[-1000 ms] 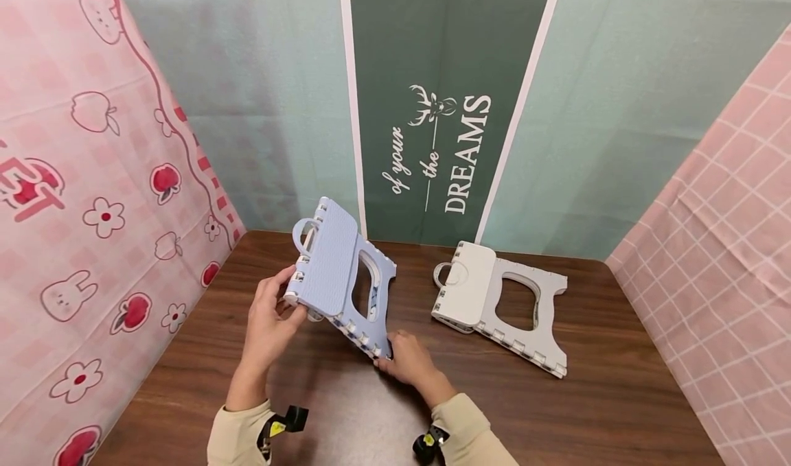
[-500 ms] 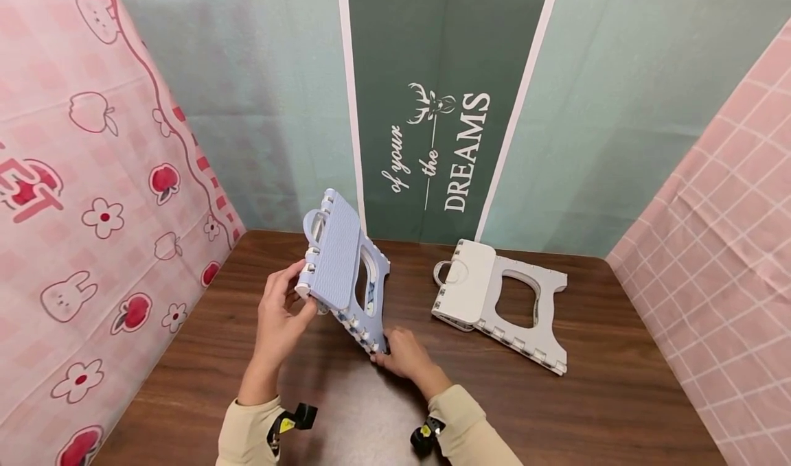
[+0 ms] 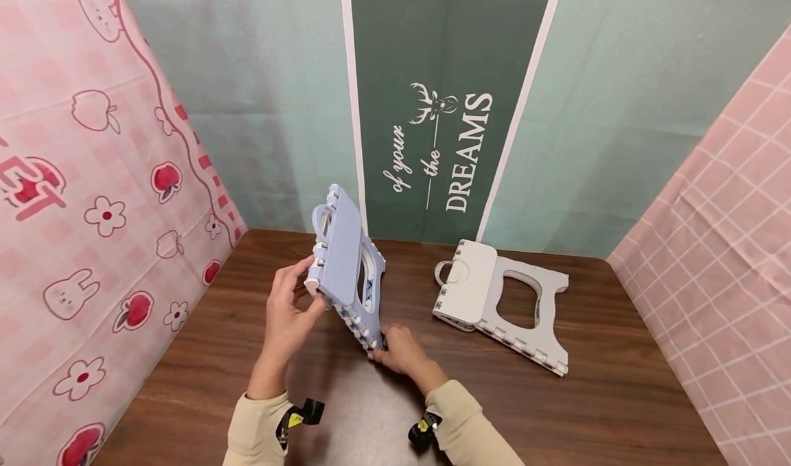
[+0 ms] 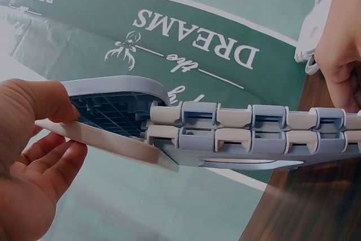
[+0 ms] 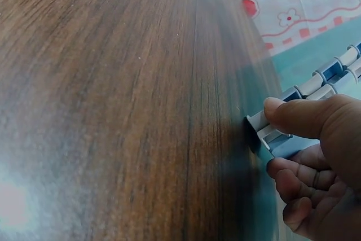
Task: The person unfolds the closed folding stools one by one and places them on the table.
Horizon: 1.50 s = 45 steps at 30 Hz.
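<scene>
A blue folding stool [image 3: 341, 257], folded nearly flat, is tilted up off the wooden table, its seat end raised. The left hand [image 3: 289, 315] grips the near corner of the seat end; in the left wrist view its thumb lies inside the gap between the two seat panels [image 4: 121, 86], with the fingers of the left hand [image 4: 34, 156] below. The right hand [image 3: 403, 351] pinches the lower leg end near the tabletop. In the right wrist view, the right hand [image 5: 316, 156] has its thumb on the hinged edge [image 5: 327, 80] and curled fingers beneath.
A white folding stool [image 3: 472, 284], also folded, lies on the table [image 3: 593, 411] to the right. A green cloth with lettering [image 3: 448, 40] hangs behind; pink patterned cloths stand at the left [image 3: 68, 246] and right [image 3: 735, 246].
The blue stool's seat end has moved up and to the right with the left hand, and the stool stands steeper. The right hand has shifted slightly left. The white stool has not moved.
</scene>
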Motion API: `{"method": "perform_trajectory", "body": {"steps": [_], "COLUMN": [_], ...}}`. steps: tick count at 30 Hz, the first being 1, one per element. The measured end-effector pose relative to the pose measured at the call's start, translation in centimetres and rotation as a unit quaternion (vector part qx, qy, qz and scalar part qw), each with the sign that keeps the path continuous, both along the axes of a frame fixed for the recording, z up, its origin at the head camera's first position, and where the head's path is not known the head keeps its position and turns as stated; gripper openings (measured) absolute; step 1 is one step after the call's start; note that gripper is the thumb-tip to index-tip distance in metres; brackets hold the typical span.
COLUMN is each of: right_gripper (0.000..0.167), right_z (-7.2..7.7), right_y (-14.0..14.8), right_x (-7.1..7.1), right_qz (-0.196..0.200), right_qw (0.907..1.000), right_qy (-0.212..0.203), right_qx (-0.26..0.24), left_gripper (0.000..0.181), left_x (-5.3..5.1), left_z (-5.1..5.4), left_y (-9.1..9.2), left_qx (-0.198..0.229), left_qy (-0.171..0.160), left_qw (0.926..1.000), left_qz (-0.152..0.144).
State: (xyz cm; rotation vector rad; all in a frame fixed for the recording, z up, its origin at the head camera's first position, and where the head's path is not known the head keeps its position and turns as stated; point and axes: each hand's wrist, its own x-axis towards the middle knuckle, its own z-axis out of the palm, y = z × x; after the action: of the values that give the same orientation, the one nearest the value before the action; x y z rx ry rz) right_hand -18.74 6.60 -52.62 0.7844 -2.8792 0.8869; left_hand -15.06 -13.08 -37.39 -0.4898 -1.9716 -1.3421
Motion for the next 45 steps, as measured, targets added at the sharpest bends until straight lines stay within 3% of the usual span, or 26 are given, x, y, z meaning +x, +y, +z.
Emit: {"method": "perform_trajectory", "body": {"steps": [5, 12, 17, 22, 27, 34, 37, 39, 45], "right_gripper": [0.023, 0.023, 0.022, 0.022, 0.021, 0.024, 0.025, 0.026, 0.026], "right_z": [0.1, -0.3, -0.3, -0.4, -0.7, -0.8, -0.7, -0.7, -0.8], "right_y": [-0.2, -0.4, -0.8, -1.0, -1.2, -1.6, -1.8, -1.9, -2.2], "right_x": [-0.2, -0.3, -0.5, -0.8, -1.1, -1.5, -1.6, -1.7, -1.8], "right_qz": [0.006, -0.009, -0.011, -0.004, -0.002, -0.009, -0.010, -0.011, -0.010], "right_qw": [0.9998, 0.9984, 0.9971, 0.9969, 0.9967, 0.9968, 0.9967, 0.9966, 0.9969], "right_qy": [-0.006, -0.035, -0.049, -0.052, -0.054, -0.051, -0.051, -0.052, -0.046], "right_qx": [-0.016, -0.044, -0.057, -0.059, -0.060, -0.061, -0.062, -0.063, -0.063], "left_gripper": [0.059, 0.060, 0.065, 0.062, 0.061, 0.058, 0.057, 0.058, 0.062], "left_x": [-1.2, -0.3, -1.7, -2.1, -2.2, -0.9, -0.8, -1.1, -3.0], "left_z": [-1.4, -0.1, -2.1, -2.3, -1.5, 1.6, 2.0, 1.6, -1.0], "left_y": [-0.2, 0.5, -0.3, -0.6, -0.1, 1.4, 1.7, 1.8, 1.5], "left_qx": [-0.009, -0.026, -0.040, -0.048, -0.061, -0.067, -0.067, -0.062, -0.051], "left_qy": [0.013, -0.003, 0.010, 0.008, 0.016, 0.007, 0.002, 0.005, 0.005], "left_qw": [0.9999, 0.9994, 0.9986, 0.9987, 0.9980, 0.9977, 0.9977, 0.9980, 0.9987], "left_qz": [0.005, 0.022, 0.032, 0.017, 0.001, -0.006, -0.010, -0.015, -0.004]}}
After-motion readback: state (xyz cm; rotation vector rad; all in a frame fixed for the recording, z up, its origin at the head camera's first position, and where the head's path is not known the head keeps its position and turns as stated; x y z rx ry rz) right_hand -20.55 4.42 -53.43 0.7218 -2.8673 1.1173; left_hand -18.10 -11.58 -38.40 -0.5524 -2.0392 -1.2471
